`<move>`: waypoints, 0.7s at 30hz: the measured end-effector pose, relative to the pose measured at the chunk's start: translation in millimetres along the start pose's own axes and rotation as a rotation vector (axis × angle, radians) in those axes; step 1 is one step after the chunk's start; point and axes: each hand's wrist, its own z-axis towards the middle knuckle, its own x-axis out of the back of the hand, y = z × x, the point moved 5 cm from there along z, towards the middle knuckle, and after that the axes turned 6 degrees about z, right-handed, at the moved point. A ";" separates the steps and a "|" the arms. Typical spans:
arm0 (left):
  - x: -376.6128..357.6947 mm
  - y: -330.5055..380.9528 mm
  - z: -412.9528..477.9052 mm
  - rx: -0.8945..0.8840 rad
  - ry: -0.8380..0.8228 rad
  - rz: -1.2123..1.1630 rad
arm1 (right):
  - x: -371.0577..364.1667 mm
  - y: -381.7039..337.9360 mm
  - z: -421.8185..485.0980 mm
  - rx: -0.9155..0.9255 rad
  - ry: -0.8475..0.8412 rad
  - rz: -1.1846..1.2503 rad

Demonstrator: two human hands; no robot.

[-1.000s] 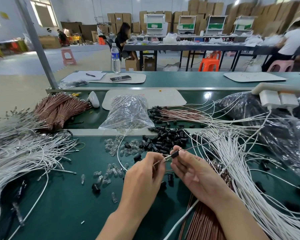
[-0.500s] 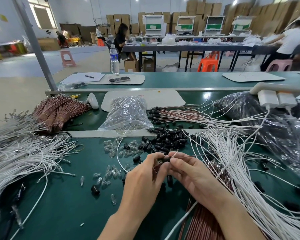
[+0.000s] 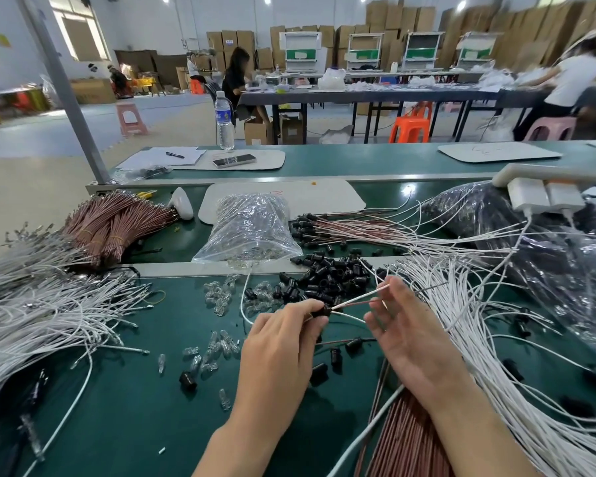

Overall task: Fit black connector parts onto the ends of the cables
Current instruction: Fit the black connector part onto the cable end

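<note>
My left hand [image 3: 283, 342] pinches a black connector [image 3: 321, 310] at its fingertips, above the green table [image 3: 128, 407]. A white cable and a brown cable [image 3: 355, 298] run out of that connector up to the right. My right hand [image 3: 406, 332] is beside them with fingers spread and relaxed, its fingertips by the cables' far ends; I see no grip. A pile of loose black connectors [image 3: 327, 273] lies just beyond both hands. Cables with connectors fitted [image 3: 327, 226] lie further back.
White cables spread on the right [image 3: 489, 332] and left [image 3: 35, 304]. Brown cable bundles [image 3: 117, 228] lie at the back left, with more under my right wrist [image 3: 403, 438]. Clear bulbs [image 3: 221, 299] and a bag of them [image 3: 252, 232] sit centre. A black plastic bag [image 3: 558, 249] fills the right.
My hands were together at the connector; the right hand has since let go and moved right along the cables, opening. The left hand keeps the connector.
</note>
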 end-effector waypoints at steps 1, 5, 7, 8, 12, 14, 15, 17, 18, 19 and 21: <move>1.5 0.6 1.0 -0.036 0.024 0.002 | 1.9 -3.2 -0.7 0.014 0.000 0.027; 10.9 -5.8 5.6 -0.105 0.103 0.008 | 16.7 -17.1 -2.4 0.082 0.082 0.145; 17.1 -13.9 7.5 -0.089 0.140 0.006 | 26.5 -24.0 -3.3 0.125 0.168 0.209; 20.4 -17.8 8.0 -0.080 0.158 0.006 | 30.9 -27.0 -3.4 0.148 0.202 0.234; 35.0 -29.7 10.4 -0.031 0.244 0.011 | 40.6 -38.9 -2.2 0.239 0.237 0.334; 42.9 -36.6 12.4 0.013 0.293 0.023 | 43.7 -44.0 -2.1 0.273 0.232 0.399; 46.2 -39.9 13.1 0.033 0.313 0.033 | 44.7 -45.8 -2.6 0.283 0.230 0.429; 49.7 -45.7 13.0 0.071 0.325 0.051 | 47.2 -47.4 -2.9 0.295 0.236 0.489; 50.3 -48.9 12.4 0.094 0.320 0.052 | 48.7 -48.4 -3.2 0.300 0.238 0.517; 50.5 -52.3 11.6 0.124 0.312 0.044 | 49.6 -49.8 -3.7 0.304 0.237 0.541; 49.4 -59.0 10.0 0.202 0.288 -0.002 | 52.7 -52.5 -3.9 0.315 0.215 0.609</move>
